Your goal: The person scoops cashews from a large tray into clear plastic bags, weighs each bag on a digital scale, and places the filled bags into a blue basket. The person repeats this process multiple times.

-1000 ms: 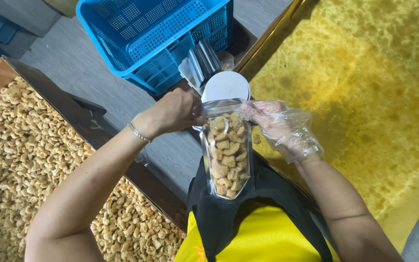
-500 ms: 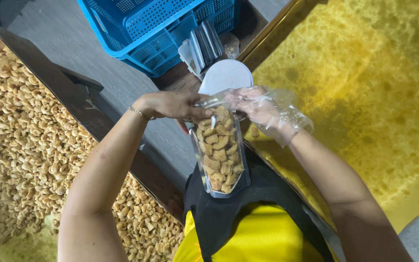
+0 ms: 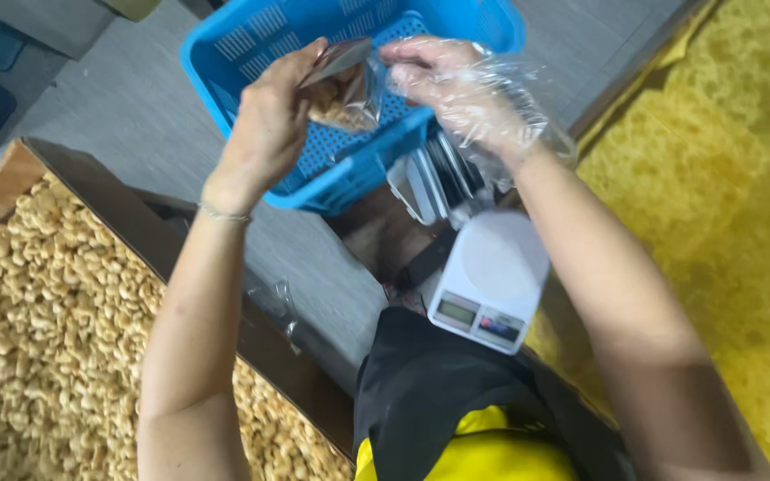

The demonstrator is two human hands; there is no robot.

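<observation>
Filled nut pouch (image 3: 342,93): gripped by left hand (image 3: 269,125) and gloved right hand (image 3: 456,80), held over blue basket (image 3: 225,53). Step: depositing. Next: lowering in, letting go.

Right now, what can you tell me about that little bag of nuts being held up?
The bag is a small clear plastic pouch, partly filled with pale cashew-like pieces. It is held tilted above the blue basket, pinched between the bare left hand and the right hand, which wears a loose clear glove.
</observation>
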